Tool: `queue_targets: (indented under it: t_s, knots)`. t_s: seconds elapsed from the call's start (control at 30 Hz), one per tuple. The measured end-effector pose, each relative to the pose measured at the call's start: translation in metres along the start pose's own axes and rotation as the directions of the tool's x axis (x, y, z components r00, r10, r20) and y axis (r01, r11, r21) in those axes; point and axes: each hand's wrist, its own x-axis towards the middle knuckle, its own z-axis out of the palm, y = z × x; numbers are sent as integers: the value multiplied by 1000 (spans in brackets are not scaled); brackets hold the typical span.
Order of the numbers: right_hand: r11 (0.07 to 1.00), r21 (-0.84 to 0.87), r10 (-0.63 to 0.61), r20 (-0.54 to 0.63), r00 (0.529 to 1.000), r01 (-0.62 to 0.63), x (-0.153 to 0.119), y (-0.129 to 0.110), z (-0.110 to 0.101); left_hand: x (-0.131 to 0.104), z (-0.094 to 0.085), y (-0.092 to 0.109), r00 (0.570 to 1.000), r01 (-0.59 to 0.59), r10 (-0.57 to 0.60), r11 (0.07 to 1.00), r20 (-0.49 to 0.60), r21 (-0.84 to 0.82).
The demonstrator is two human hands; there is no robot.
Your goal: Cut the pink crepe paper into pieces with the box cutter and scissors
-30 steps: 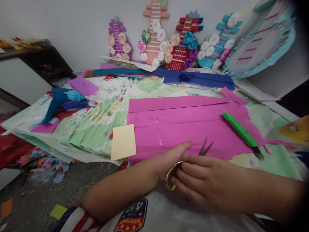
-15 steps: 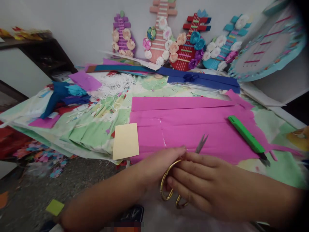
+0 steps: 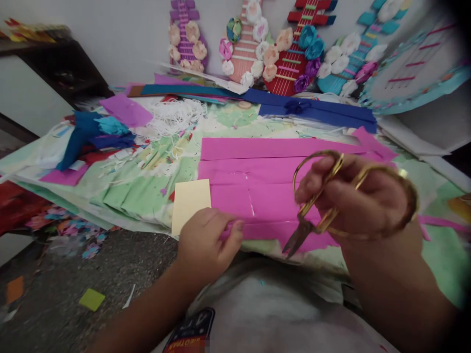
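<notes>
My right hand (image 3: 353,201) is raised over the right part of the table, closed on a pair of scissors (image 3: 318,220) with large gold loop handles. Their dark blades point down and to the left, close together. Below and behind them lies a big sheet of bright pink paper (image 3: 228,196) with crease lines and a separate-looking strip along its far side. At the sheet's near left edge, my left hand (image 3: 208,240) has its fingers curled and its thumb against the paper, pinching that edge. A cream square of paper (image 3: 191,198) lies partly beneath the left hand.
Along the wall stand decorated paper guitars, such as a red one (image 3: 290,68). Blue paper (image 3: 316,115) lies behind the pink sheet. White string (image 3: 180,117) and coloured scraps (image 3: 110,127) cover the left side. More scraps (image 3: 91,299) are on the floor.
My hands have moved apart. The right hand has lifted the scissors up and right, blades now pointing down; the left has moved to the pink paper's near edge. The green cutter is now hidden.
</notes>
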Motion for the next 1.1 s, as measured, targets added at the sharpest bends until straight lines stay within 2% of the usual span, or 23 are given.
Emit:
queue_targets:
  t_s: [0.07,0.17,0.27,0.37,0.5,0.6,0.77,1.1]
  knots:
    - [957,265,143,-80,986,-118,19,3,2,-8,3,-8,991,-129,132,978,-3,164]
    - [835,469,337,-23,941,-288,44,12,11,-19,11,-13,968,-248,232,936,93,251]
    - [728,517,502,45,864,-450,63,27,25,-26,17,-15,957,-286,256,912,135,294]
    - [684,477,606,50,794,-552,74,46,40,-28,21,-15,954,-285,242,916,176,283]
    - [667,466,645,29,764,-581,79,67,52,-28,24,-16,945,-279,217,927,246,252]
    - [657,464,668,7,744,-594,80,75,55,-29,25,-16,943,-279,212,924,257,260]
    - [693,380,660,8,751,-613,78,81,55,-30,26,-14,948,-263,190,919,255,292]
    - [699,257,688,12,726,-667,72,94,61,-30,29,-15,946,-271,197,917,258,294]
